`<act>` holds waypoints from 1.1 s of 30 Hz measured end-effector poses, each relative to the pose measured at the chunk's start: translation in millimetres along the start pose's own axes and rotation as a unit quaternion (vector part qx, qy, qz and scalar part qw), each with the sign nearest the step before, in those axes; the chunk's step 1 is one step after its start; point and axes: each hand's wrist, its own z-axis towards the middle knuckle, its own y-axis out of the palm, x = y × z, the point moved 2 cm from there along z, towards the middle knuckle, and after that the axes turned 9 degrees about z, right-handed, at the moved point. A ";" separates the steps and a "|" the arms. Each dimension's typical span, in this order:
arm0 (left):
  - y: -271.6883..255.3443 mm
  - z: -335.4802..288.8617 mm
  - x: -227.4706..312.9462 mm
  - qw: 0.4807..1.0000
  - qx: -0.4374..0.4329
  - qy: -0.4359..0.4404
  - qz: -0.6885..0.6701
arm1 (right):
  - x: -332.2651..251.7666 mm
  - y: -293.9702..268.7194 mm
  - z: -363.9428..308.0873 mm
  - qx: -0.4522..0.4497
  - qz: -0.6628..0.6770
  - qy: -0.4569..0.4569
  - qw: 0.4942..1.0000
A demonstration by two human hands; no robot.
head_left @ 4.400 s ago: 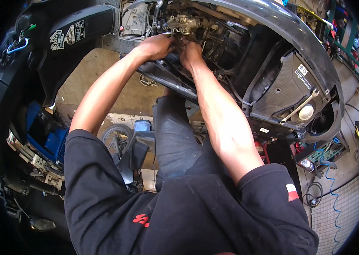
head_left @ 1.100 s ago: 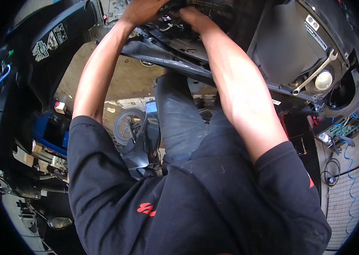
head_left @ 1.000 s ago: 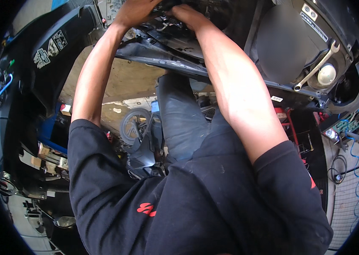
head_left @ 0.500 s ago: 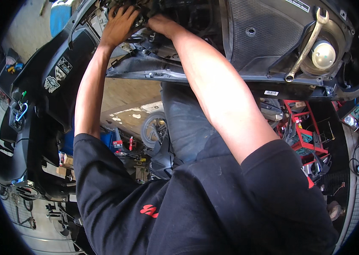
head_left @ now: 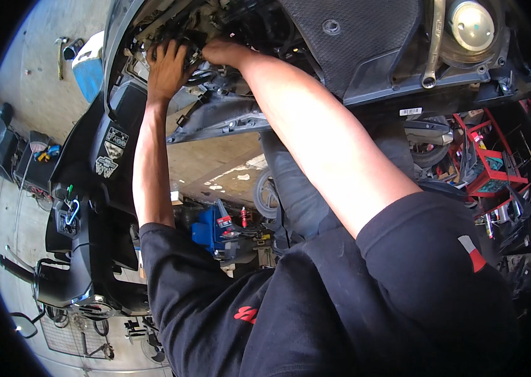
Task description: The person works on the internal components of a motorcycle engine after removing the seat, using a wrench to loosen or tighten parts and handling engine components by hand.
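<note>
Both your hands are up in the exposed bay of the black scooter, upper left of the head view. Your left hand [head_left: 168, 74] lies back-up over the dark mechanical parts [head_left: 192, 48], fingers spread apart across them, thumb side toward your other hand; whether it's clamped on anything underneath, I can't tell. Your right hand [head_left: 223, 53] comes in just beside it, fingers bent down among the same parts; the fingertips are hidden, so no way to tell if they're together or gripping something. The parts sit between and under your hands, too dark and covered to identify. Black trim strip [head_left: 228, 121] runs along the near edge of the bay, below your hands. To the right of the bay: black textured panel [head_left: 366, 43], then a steel wrench [head_left: 435, 45] lying next to a round pale cap [head_left: 472, 26], well apart from your hands. White label [head_left: 410, 112] below the wrench. Scooter's front cowl [head_left: 86, 248] is on your left, light blue hook [head_left: 73, 212] on it, pale stickers [head_left: 109, 156] on the panel nearer your left forearm. Beyond: hammer [head_left: 60, 58] on the floor upper left, blue bin [head_left: 205, 231] below the trim, red rack [head_left: 495, 169] at far right.
</note>
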 end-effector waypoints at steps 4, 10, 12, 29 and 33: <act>-3.7 9.3 3.5 1.000 0.019 0.024 -0.007 | 16.5 -2.8 9.5 0.041 -0.040 -0.125 0.991; -2.9 -2.5 -3.5 0.999 0.007 0.026 -0.023 | 0.2 -0.5 -0.4 -0.005 -0.006 0.044 0.999; -4.9 -0.9 -0.7 0.999 0.003 0.025 -0.020 | 1.8 -5.1 -6.9 0.027 0.011 0.037 0.999; -0.7 -1.1 1.8 0.999 -0.018 0.042 0.008 | -17.3 6.0 -12.1 0.014 -0.284 -0.009 0.959; -0.8 0.9 3.0 0.999 0.008 0.039 0.010 | -28.1 2.0 -17.5 0.008 -0.283 -0.017 0.959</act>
